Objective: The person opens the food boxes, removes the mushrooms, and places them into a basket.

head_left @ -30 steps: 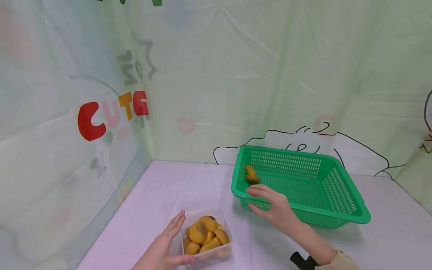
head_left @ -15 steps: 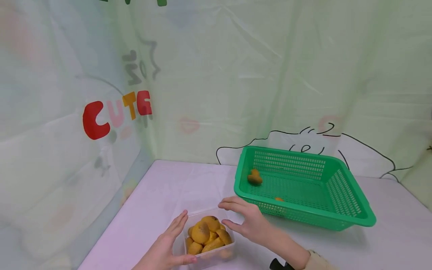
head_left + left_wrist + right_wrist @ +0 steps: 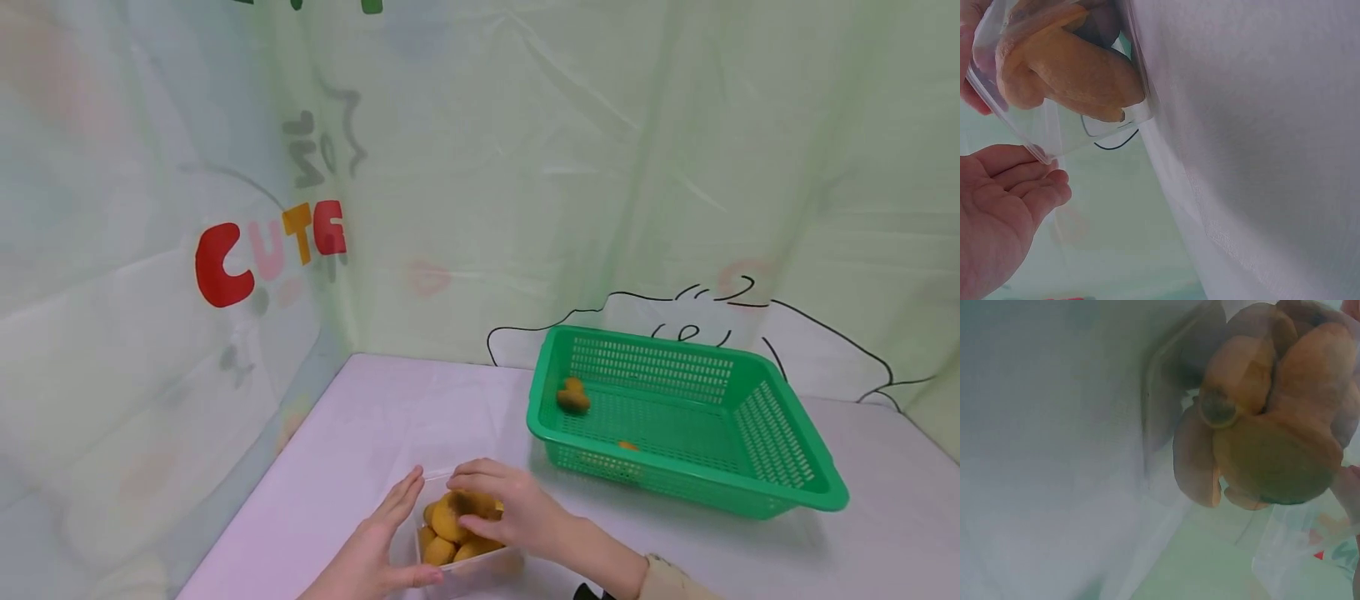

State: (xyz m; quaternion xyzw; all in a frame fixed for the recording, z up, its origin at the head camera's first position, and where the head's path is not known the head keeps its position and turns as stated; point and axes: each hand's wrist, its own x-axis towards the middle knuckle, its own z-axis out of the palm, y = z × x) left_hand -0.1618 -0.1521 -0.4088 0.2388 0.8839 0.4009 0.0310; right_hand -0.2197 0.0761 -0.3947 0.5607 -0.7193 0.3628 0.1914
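Note:
A clear plastic box (image 3: 480, 579) at the front of the table is filled with yellow-brown mushrooms (image 3: 448, 518). My left hand (image 3: 367, 546) spans the box's left side, fingers straight toward the far corner and thumb at the front rim. From the right, my right hand (image 3: 517, 507) reaches over the box, its fingers and thumb pinching a dark-topped mushroom (image 3: 474, 503) on the heap. Through the wall in the right wrist view, stems and a broad olive-brown cap (image 3: 1279, 462) are visible. In the left wrist view, fingertips of the left hand (image 3: 1007, 206) meet a box corner.
Behind and right of the box stands a green perforated basket (image 3: 675, 483). Inside are mushrooms at its left end (image 3: 573, 402) and a small orange piece (image 3: 628, 447), partly hidden by the front rim. A printed curtain (image 3: 480, 183) borders the table's back and left.
My right hand has moved left and down from over the green basket to the mushrooms in the box, where its fingers have closed in. An orange piece shows behind the basket's front rim. Left hand stays.

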